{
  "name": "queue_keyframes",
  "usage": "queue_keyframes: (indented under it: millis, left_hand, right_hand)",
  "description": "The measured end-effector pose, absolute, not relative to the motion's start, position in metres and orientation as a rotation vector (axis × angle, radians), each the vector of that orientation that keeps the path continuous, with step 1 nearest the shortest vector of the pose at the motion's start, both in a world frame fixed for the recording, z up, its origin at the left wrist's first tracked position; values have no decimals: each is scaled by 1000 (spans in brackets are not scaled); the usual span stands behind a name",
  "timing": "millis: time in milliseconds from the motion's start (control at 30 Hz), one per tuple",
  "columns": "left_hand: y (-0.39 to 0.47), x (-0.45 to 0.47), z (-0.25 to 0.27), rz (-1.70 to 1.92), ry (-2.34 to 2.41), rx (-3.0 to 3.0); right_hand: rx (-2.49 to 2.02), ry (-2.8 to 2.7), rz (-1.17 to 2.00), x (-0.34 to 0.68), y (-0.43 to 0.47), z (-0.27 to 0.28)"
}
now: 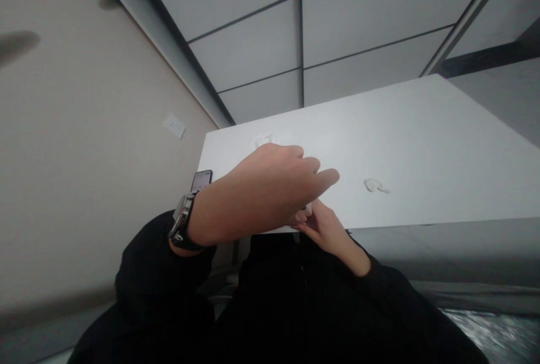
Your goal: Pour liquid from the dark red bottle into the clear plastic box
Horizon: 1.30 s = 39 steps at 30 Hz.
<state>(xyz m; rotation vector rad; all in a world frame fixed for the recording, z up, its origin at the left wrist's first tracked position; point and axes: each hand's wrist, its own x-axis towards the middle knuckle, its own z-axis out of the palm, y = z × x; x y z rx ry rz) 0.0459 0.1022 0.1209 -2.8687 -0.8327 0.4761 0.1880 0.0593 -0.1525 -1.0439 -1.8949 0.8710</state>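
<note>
My left hand [261, 189], with a metal watch [182, 221] on the wrist, reaches across to the right above the near edge of a white table [442, 144]. Its fingers lie close together and curve downward. My right hand [325, 229] comes up from below and meets the left fingertips at the table edge. The left hand covers most of its fingers, so whether anything is pinched between the two hands is hidden. Both arms are in black sleeves.
A small crumpled white piece [377, 185] lies on the table to the right of the hands. Another pale white object [262, 140] sits farther back. A phone [201, 180] rests at the table's left edge. A beige wall with a socket [174, 126] stands on the left.
</note>
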Motion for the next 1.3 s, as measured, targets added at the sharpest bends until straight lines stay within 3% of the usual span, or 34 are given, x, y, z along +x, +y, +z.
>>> queue_keyframes:
  millis: [1300]
  left_hand:
    - [103, 49, 115, 402, -808, -2878]
  right_hand:
    - [-968, -1857, 840, 188, 60, -148]
